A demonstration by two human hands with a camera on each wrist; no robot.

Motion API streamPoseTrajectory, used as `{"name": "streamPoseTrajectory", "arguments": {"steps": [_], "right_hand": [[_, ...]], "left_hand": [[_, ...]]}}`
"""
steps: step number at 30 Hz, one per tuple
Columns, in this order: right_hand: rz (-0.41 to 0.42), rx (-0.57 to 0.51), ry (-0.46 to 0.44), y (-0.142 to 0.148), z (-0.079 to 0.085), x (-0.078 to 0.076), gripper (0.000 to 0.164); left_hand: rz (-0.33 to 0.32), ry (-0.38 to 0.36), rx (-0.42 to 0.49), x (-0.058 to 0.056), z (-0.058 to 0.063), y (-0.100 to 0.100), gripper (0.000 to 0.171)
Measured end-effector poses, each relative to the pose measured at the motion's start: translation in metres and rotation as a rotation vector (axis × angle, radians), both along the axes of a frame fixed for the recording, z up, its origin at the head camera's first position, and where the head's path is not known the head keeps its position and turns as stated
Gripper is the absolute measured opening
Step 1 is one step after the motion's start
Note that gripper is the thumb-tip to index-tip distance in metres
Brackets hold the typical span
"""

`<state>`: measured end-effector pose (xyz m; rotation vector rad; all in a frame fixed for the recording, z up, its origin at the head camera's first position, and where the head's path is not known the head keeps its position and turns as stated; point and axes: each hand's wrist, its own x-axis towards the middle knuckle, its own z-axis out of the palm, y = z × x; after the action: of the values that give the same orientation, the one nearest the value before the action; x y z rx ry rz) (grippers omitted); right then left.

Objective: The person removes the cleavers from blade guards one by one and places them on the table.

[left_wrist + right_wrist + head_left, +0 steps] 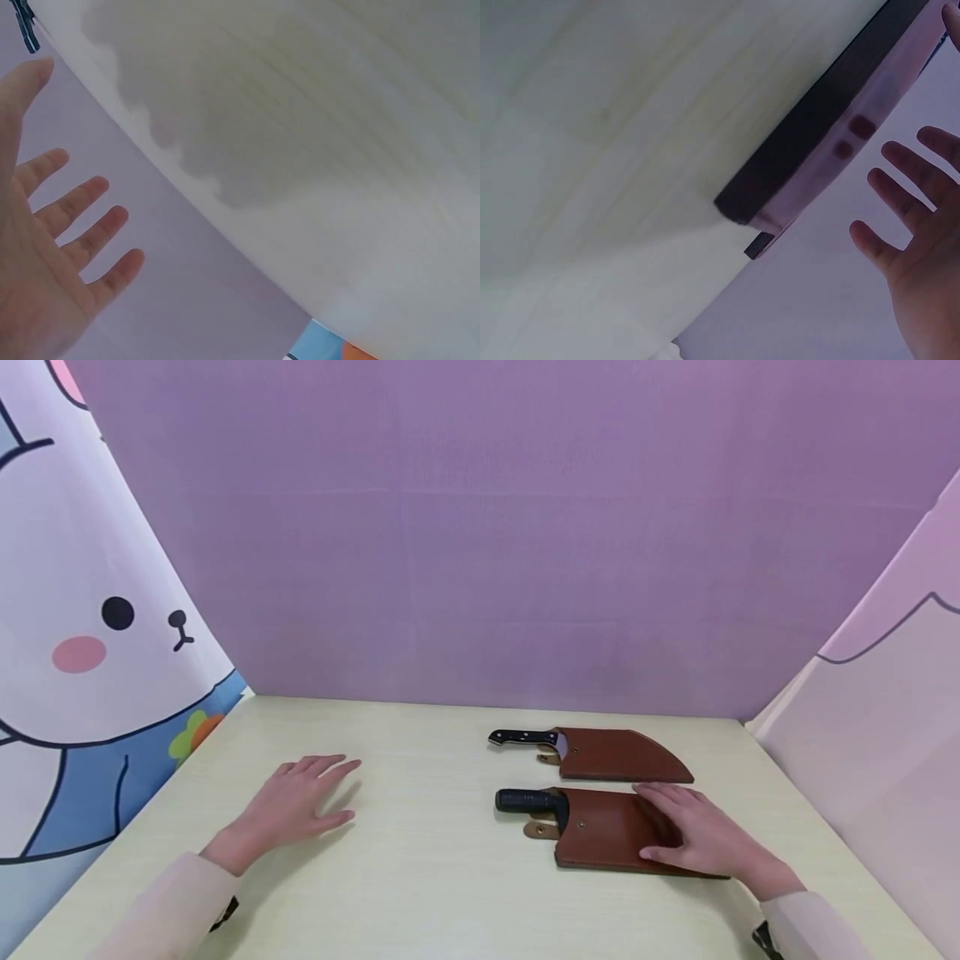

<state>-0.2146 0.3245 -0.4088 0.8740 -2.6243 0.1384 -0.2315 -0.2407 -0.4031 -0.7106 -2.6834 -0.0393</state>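
Note:
Two sheathed kitchen knives lie flat on the right half of the table, handles to the left. The nearer one is a cleaver (522,801) with a ribbed black handle, its blade hidden in a brown leather sheath (607,831). Behind it is a knife (525,737) with a riveted black handle, in a brown sheath (622,753) with a curved end. My right hand (705,835) is over the right end of the cleaver's sheath; the right wrist view shows its fingers spread, apart from the leather. On the left, my left hand (288,806) hovers above the table, fingers extended, holding nothing.
The pale wood-grain table (420,877) meets a purple cloth backdrop (480,543) at its far edge. A cartoon-printed cloth (97,693) hangs along the left side, and a pink and white cloth (877,718) along the right. Small strap tabs stick out beside both handles.

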Motion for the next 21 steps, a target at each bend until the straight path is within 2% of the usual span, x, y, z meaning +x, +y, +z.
{"name": "streamPoseTrajectory", "arguments": {"steps": [6, 12, 21], "right_hand": [[0.018, 0.009, -0.017, -0.006, 0.0, 0.0, 0.077], [0.05, 0.01, 0.003, -0.011, -0.001, 0.0, 0.08], [0.031, 0.018, -0.039, -0.021, 0.002, 0.002, 0.083]], "left_hand": [[-0.037, 0.012, 0.015, 0.001, 0.002, 0.011, 0.069], [-0.069, 0.023, 0.019, 0.001, 0.003, 0.022, 0.07], [-0.117, 0.01, 0.015, 0.003, 0.005, 0.041, 0.069]]}}
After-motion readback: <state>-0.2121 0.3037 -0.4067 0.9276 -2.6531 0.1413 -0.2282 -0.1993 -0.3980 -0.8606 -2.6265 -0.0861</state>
